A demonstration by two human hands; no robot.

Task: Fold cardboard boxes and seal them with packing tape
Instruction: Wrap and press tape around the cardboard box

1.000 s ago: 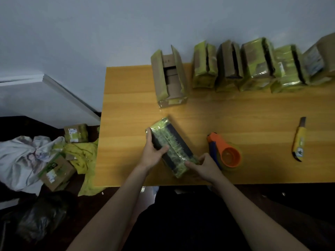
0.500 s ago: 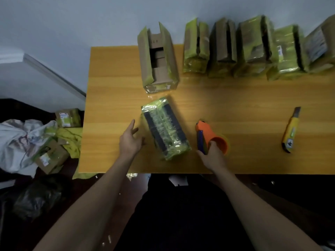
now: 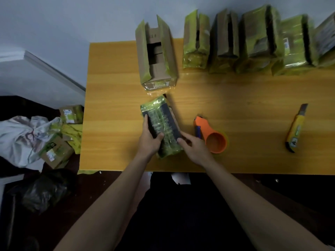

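One taped box (image 3: 163, 124) between the hands on table (image 3: 112, 105), left hand (image 3: 149, 142) gripping it, right hand (image 3: 194, 148) touching its edge, grip unclear, one tape dispenser (image 3: 212, 136) beside right hand, one knife (image 3: 295, 129) farther right, six boxes (image 3: 259, 33) beyond.

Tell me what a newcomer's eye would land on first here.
First, the small taped box at the near edge of the table: the left hand grips its left side and the right hand touches its right side. Next, the orange tape dispenser just right of it, and the yellow utility knife farther right. Along the back stands a row of taped boxes, with an open cardboard box at its left end.
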